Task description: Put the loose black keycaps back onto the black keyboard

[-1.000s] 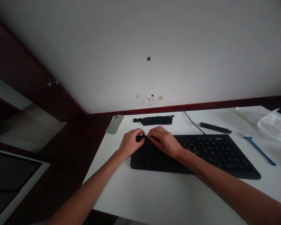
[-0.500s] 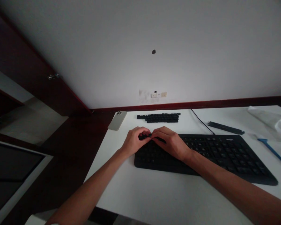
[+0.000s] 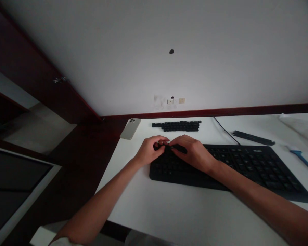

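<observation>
A black keyboard [image 3: 259, 167] lies on the white table, its far-left corner under both hands. My left hand [image 3: 152, 149] is curled over that corner, thumb and fingertips drawn together. Close beside it, my right hand [image 3: 192, 152] has its fingers pinched together over the upper left keys. The fingertips of the two hands nearly meet. Whatever small dark piece is between them is too small to make out. Beyond the hands, several loose black keycaps [image 3: 181, 126] stand in rows on the table.
A phone [image 3: 130, 128] lies at the table's far left corner. To the right are a dark strip [image 3: 253, 137], a blue-handled brush [image 3: 304, 160] and a white plastic bag [image 3: 301, 126]. A black cable [image 3: 226, 130] runs from the keyboard to the table's back edge.
The view has shifted slightly. My fingertips have parted a little at the keyboard's upper left, and my right hand's fingers have lifted slightly.
</observation>
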{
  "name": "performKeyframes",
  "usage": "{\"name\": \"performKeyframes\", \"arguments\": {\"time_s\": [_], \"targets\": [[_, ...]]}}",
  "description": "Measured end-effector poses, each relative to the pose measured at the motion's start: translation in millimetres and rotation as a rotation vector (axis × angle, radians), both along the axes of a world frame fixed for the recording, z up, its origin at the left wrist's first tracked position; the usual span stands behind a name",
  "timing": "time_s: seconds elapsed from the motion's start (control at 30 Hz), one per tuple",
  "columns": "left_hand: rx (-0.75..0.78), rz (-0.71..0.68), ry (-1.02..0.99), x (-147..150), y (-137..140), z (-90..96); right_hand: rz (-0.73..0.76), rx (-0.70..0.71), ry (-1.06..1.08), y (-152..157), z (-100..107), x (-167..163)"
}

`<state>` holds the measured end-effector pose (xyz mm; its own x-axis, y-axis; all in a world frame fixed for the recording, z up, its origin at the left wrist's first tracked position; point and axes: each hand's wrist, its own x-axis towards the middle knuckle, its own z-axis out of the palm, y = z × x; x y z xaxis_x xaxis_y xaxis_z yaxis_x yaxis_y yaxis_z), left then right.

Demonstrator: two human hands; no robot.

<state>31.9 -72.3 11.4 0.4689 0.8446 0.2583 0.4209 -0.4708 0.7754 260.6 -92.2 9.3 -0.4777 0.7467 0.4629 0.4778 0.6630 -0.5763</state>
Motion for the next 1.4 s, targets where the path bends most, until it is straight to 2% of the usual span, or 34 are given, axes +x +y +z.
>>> {"name": "performKeyframes", "arguments": {"time_s": [0.13,0.27,0.4,0.7,0.83,1.27,1.4], "targets": [[0.098,0.065,0.048,-2.8,3.8,-1.7,0.046,-0.183,-0.083,-3.0,12.3,2.7],[0.151,0.094,0.089,-5.9,6.9,-4.0,0.083,-0.254,-0.174,-8.3,18.0,-0.2],[0.144,0.105,0.079,-8.2,9.7,-10.0,0.086,-0.243,-0.225,-15.1,18.4,-7.3],[0.107,0.023,0.053,-5.8,10.5,-24.9,0.086,-0.241,-0.251,-15.6,10.7,-5.2],[0.095,0.02,0.05,-7.1,11.6,-25.1,0.1,-0.241,-0.265,-14.5,11.1,-5.2],[0.104,0.017,0.076,-6.6,11.7,-23.9,0.149,-0.117,-0.325,-15.8,6.0,-4.6],[0.104,-0.034,0.085,-6.6,10.8,-21.5,0.149,-0.118,-0.326,-18.1,10.2,-5.2]]}}
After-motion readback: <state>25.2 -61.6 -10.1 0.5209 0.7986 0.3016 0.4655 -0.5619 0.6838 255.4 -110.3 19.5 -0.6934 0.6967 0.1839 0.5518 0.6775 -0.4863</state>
